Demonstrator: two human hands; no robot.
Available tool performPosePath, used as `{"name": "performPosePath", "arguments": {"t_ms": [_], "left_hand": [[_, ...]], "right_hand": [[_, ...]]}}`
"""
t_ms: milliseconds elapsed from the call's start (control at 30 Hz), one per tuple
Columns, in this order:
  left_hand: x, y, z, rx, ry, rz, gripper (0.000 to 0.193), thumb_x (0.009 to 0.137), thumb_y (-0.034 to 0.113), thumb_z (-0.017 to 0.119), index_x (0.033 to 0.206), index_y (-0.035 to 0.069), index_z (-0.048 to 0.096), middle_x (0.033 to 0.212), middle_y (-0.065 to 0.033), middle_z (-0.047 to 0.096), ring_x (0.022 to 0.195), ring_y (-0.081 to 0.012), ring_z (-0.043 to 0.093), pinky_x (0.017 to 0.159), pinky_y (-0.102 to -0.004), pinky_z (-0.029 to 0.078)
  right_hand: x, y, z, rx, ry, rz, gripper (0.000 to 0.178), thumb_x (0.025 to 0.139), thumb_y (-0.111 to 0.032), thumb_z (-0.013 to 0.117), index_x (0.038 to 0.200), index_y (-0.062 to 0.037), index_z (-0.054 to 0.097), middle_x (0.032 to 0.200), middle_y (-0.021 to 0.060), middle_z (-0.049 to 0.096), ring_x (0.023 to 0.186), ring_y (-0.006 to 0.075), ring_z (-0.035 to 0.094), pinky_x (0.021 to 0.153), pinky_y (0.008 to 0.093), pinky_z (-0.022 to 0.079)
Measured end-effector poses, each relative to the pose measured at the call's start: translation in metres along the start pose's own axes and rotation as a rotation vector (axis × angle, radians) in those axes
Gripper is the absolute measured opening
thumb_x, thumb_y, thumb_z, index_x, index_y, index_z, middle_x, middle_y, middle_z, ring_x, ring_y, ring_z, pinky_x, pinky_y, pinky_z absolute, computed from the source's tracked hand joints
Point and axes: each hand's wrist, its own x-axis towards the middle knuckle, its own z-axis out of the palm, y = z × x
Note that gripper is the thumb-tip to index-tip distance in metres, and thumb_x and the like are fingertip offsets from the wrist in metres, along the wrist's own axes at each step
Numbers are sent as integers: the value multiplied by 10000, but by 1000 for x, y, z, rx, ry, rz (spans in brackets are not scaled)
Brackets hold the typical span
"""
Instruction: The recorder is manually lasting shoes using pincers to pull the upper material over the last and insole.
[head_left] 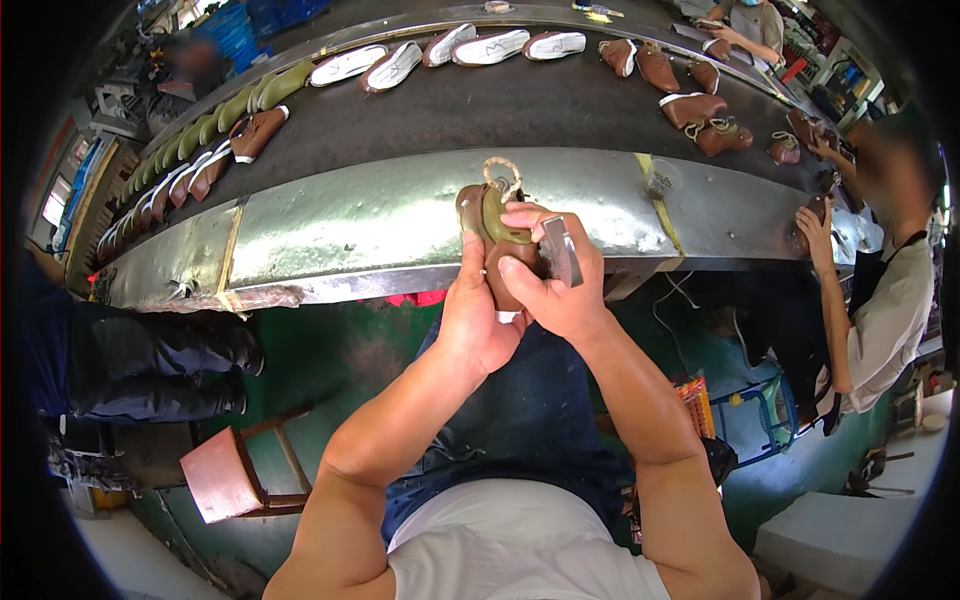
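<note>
Close to the bench's near edge I hold a brown shoe (503, 290) with an olive-green part at its opening and a rope lace looping up at the far end. My left hand (470, 315) wraps the shoe's left side, its thumb running along it. My right hand (572, 295) is closed, with thumb and index finger pressing on the shoe's right side. A flat, shiny metal tool (562, 252) sticks out between the right hand's fingers; its far part is hidden by the hand, so its exact kind is unclear.
White-soled shoes (492, 48) lie soles up along the dark belt (400, 120), beyond the metal ledge (330, 220). Brown shoes (718, 136) with laces stand at right. A co-worker (885, 290) handles a shoe there. A stool (222, 475) stands lower left, a blue-framed seat (765, 425) lower right.
</note>
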Motion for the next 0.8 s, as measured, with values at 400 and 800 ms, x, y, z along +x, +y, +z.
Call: {"name": "performPosePath", "arguments": {"t_ms": [400,800], "left_hand": [[149,91,1,264,-537,-157,699,999,637,274,1316,60,506,1032,-229,672,733,-291,680,527,-338,537],[432,18,102,1092,-182,464,858,976,655,370,1439,-66,390,1485,-215,417,1365,-298,404,1139,-389,293]], "right_hand": [[-7,51,-169,-906,-12,242,426,692,-85,797,1068,-72,597,1001,132,640,949,361,607,846,444,478],[0,130,-260,-1184,167,331,362,667,-39,780,964,-62,575,884,124,619,864,348,597,817,445,448]]}}
